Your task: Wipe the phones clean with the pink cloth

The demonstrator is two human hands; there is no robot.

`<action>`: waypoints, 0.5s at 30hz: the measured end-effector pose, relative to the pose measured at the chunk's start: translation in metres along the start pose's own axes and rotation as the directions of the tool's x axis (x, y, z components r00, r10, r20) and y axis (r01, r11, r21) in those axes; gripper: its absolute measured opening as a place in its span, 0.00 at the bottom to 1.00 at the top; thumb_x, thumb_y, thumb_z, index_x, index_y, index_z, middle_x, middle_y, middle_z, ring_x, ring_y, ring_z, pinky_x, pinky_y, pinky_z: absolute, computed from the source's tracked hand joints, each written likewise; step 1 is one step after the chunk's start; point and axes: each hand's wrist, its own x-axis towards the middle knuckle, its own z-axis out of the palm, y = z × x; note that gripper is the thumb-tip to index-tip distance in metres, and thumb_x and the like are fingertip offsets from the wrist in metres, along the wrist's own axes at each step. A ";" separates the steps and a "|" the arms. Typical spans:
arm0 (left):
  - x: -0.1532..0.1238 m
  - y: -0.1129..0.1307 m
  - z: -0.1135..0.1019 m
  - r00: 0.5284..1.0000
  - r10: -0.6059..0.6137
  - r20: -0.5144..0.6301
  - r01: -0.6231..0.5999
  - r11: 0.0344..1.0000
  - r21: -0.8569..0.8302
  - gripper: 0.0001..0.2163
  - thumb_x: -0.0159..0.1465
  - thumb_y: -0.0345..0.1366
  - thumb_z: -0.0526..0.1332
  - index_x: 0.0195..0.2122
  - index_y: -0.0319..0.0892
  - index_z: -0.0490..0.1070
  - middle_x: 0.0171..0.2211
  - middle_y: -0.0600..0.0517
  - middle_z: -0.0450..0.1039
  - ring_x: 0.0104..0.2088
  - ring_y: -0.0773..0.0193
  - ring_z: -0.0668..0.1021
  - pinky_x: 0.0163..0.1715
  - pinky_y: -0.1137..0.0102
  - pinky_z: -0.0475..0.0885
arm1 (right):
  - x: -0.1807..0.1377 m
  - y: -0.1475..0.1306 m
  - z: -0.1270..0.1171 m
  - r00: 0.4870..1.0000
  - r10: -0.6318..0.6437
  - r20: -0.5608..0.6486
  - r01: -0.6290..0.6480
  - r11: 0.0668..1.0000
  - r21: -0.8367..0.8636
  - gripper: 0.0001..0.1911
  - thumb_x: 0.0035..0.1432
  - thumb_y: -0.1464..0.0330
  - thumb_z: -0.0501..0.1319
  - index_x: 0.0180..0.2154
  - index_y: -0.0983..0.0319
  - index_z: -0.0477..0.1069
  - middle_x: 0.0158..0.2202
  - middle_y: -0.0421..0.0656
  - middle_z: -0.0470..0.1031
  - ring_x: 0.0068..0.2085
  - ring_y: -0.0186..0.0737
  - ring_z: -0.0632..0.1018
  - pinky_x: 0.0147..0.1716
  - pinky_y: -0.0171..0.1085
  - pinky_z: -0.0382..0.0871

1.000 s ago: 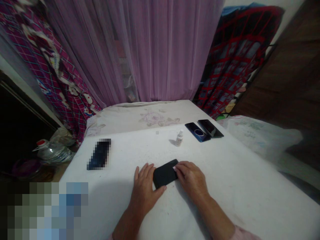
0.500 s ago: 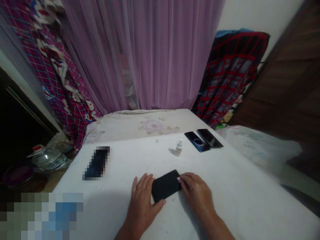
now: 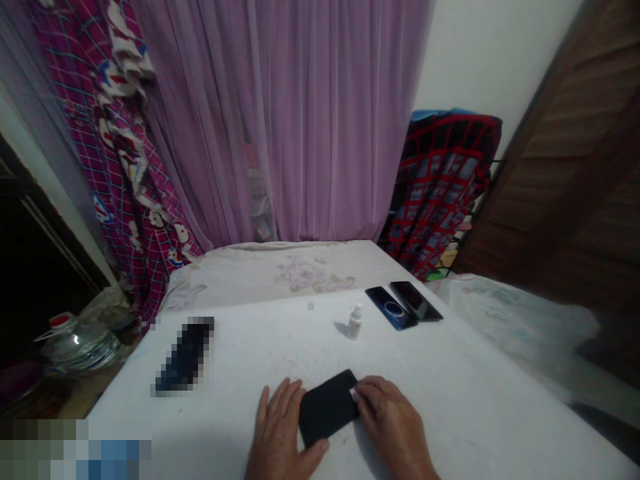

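A dark phone with a plain matte black upper face lies at a slant on the white cloth between my hands. My left hand grips its left end, the thumb along the near edge and the fingers by the far left corner. Over the phone's right end, my right hand pinches a small pale pinkish piece against the surface. What the piece is made of is too small to tell. Beyond the phone stands a small white bottle, upright.
Two more phones, a blue one and a black one, lie side by side at the back right. A blurred-out dark object is at the left. A tiny pale square lies near the cloth's far edge. A clear jug stands off the table's left side.
The view has tilted upward, so the table and everything on it sit lower in the picture. Both hands keep nearly the same places on the phone, with the pale piece still at its right end.
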 end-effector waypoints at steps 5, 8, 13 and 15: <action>-0.002 -0.011 0.006 0.992 0.118 -0.033 -0.116 0.992 0.054 0.31 0.59 0.51 0.63 0.59 0.40 0.63 0.52 0.45 0.76 0.52 0.52 0.78 0.53 0.56 0.70 | -0.006 -0.011 0.015 0.990 -0.141 0.001 0.141 0.987 0.076 0.10 0.59 0.75 0.58 0.34 0.57 0.76 0.34 0.41 0.78 0.34 0.37 0.78 0.34 0.31 0.71; -0.005 -0.018 0.010 0.991 0.135 0.004 -0.135 0.988 0.072 0.32 0.60 0.52 0.63 0.61 0.41 0.61 0.54 0.45 0.75 0.53 0.52 0.77 0.53 0.57 0.70 | -0.010 -0.018 0.026 0.975 -0.218 0.030 0.213 0.968 0.131 0.10 0.58 0.76 0.59 0.35 0.55 0.75 0.35 0.40 0.78 0.35 0.36 0.79 0.35 0.30 0.71; -0.009 -0.026 0.015 0.983 0.179 0.036 -0.182 0.980 0.086 0.34 0.61 0.55 0.60 0.64 0.41 0.59 0.55 0.45 0.75 0.53 0.54 0.77 0.51 0.60 0.71 | -0.006 -0.001 0.023 0.985 -0.167 0.054 0.160 0.981 0.107 0.09 0.59 0.74 0.59 0.36 0.55 0.75 0.36 0.40 0.78 0.35 0.36 0.79 0.35 0.30 0.72; -0.009 -0.028 0.016 0.984 0.175 0.030 -0.177 0.981 0.084 0.35 0.62 0.56 0.60 0.64 0.41 0.58 0.54 0.46 0.75 0.52 0.54 0.78 0.50 0.61 0.71 | -0.002 0.011 0.016 0.993 -0.116 0.025 0.114 0.991 0.071 0.09 0.60 0.73 0.59 0.36 0.55 0.76 0.36 0.40 0.79 0.35 0.37 0.79 0.33 0.31 0.73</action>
